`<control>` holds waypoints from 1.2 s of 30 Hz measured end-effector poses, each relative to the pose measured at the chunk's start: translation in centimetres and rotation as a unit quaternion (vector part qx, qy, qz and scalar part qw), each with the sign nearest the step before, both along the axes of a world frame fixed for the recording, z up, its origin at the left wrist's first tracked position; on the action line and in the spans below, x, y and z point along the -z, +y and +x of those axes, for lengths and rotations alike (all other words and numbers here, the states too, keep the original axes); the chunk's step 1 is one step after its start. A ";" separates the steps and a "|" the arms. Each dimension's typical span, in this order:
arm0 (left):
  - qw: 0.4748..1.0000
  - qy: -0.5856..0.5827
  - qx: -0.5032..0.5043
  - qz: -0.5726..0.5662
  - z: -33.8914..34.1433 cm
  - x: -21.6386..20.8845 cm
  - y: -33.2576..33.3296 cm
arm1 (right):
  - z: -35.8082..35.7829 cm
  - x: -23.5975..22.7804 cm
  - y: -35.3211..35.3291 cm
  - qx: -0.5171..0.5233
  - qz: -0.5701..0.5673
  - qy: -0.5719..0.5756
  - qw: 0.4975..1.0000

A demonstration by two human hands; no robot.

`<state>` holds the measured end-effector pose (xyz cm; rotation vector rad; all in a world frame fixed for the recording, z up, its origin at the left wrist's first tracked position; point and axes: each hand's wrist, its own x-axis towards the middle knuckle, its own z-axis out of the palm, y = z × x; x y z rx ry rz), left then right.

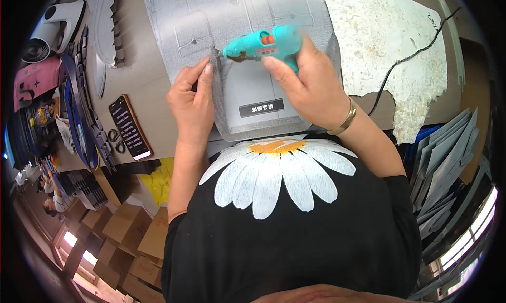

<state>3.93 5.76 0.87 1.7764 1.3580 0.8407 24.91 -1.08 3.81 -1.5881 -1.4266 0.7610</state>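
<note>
Your right hand (311,84) grips a turquoise plastic glue gun (245,45), its nozzle just beside the raised left wall of a grey, fabric-textured moulded panel (176,13) lying in front of you. Your left hand (192,92) pinches that wall's far end. Gluing looks partway: a black rectangular label (261,108) is in place, but this corner seems unfinished; which seams are bonded cannot be told. The tan tabletop (134,52) also bears a mottled white sheet (379,44) rightward and a dark-screened phone (130,126) leftward; brown cardboard boxes (126,226) are stacked lower left.
</note>
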 end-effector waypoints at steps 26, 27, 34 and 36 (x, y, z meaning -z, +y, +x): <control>0.984 0.120 0.051 0.119 3.1 -1.9 0.2 | 7.2 2.6 -5.0 0.096 0.023 0.325 0.940; 0.983 0.129 0.052 0.122 3.2 -1.9 0.2 | 7.2 2.9 -5.1 0.084 0.020 0.320 0.943; 0.975 0.167 0.059 0.133 4.1 -1.9 0.6 | 7.2 3.1 -5.3 0.073 0.006 0.332 0.941; 0.973 0.172 0.068 0.136 4.2 -1.9 0.7 | 7.3 3.2 -5.4 0.069 0.001 0.328 0.942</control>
